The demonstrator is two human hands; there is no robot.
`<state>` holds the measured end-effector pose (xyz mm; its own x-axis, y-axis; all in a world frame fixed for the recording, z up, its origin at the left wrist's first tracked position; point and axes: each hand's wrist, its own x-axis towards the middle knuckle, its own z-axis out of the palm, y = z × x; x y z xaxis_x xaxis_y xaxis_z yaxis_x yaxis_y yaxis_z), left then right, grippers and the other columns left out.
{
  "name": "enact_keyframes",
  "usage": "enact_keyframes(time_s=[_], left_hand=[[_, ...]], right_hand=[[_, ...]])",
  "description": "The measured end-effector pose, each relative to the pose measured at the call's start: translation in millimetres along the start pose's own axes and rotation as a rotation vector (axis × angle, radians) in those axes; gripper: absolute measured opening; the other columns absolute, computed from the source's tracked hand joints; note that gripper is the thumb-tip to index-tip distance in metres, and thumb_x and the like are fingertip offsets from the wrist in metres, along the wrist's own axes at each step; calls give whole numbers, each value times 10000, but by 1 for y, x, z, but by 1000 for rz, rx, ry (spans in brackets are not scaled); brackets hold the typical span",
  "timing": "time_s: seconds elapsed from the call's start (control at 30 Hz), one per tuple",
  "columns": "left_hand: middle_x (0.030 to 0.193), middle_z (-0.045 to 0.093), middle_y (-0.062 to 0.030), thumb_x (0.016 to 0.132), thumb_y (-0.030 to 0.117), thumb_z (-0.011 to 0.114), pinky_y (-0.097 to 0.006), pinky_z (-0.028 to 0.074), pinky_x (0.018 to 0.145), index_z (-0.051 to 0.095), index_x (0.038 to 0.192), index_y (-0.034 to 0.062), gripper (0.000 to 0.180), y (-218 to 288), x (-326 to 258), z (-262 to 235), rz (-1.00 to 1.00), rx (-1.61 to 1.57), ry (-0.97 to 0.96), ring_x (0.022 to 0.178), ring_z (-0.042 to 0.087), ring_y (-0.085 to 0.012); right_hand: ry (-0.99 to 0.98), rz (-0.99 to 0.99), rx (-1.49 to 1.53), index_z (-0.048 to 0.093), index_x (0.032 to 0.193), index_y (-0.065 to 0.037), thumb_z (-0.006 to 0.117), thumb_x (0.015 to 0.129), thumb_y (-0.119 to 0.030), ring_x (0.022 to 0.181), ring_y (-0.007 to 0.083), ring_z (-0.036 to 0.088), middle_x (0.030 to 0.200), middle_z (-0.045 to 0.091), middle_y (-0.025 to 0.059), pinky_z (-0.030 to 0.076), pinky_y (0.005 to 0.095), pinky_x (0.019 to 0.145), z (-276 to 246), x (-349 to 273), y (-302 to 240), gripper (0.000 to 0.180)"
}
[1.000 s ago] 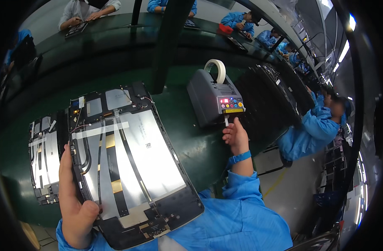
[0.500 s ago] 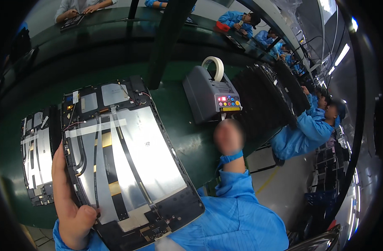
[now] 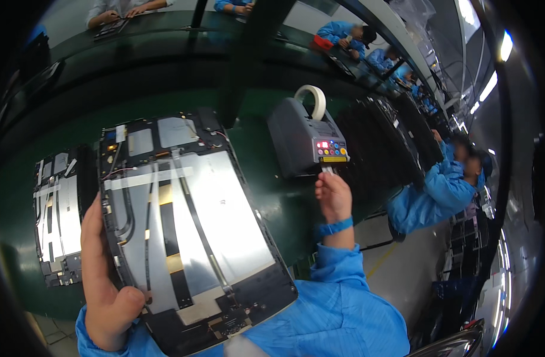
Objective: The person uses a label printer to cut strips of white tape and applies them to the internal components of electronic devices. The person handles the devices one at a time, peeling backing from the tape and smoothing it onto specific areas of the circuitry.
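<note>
Now your left hand (image 3: 106, 285) grips the open tablet (image 3: 189, 226) by its edge, and your right hand (image 3: 333, 193) pinches tape (image 3: 327, 170) at the grey dispenser (image 3: 302, 140).

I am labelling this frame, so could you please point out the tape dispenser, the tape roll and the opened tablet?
Tape dispenser (image 3: 296, 143), head view, on its grey side wall.
Tape roll (image 3: 318, 104), head view, on the roll's right band.
Opened tablet (image 3: 225, 214), head view, on the bare silver plate.
</note>
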<state>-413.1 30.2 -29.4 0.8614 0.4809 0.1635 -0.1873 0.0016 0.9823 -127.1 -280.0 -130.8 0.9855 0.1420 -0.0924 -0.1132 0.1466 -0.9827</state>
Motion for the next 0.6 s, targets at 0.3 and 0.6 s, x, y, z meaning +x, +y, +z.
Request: enact_keyframes(time_s=[0.3,0.6], left_hand=[[971,591,-189,656,263,766,-421,445,806,580,1068,-46,547,37,15,-31,613,681,-262,915,575,-364],[679,619,-80,711,109,745,-309,450,541,645,761,43,129,36,7,-16,707,608,-100,599,589,-235]], right_hand=[[-1067,-781,-610,639,834,32,595,864,-170,646,219,617,772,636,121,471,319,560,137,-97,-134,208],[-1245,-1016,-738,677,952,-75,668,783,-167,633,250,619,729,638,76,484,327,558,225,-123,-140,192]])
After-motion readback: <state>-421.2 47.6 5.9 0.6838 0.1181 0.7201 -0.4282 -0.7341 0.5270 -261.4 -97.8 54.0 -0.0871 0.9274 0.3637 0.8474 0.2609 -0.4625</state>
